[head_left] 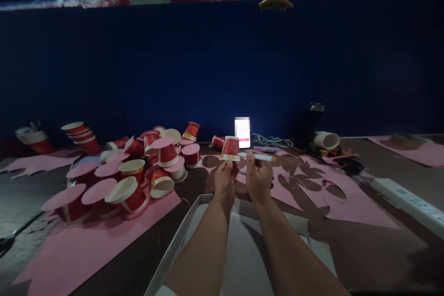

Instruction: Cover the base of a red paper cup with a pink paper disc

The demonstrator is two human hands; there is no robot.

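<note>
My left hand [224, 180] holds a small red paper cup [231, 148] up over the table, gripped from below. My right hand [258, 176] is close beside it and holds a white stick-shaped tool, like a glue stick or marker [258, 157], lying level with one end by the cup. Both hands hover above pink paper with round holes cut out [322, 199]. To the left lies a heap of several red cups [138, 175], many capped with pink paper discs.
A lit phone [242, 132] leans against the blue wall [208, 64] behind the hands. A shallow white box [239, 249] sits under my forearms. A dark bottle [308, 125], a white cup [326, 139], cables and a power strip [409, 199] lie at the right.
</note>
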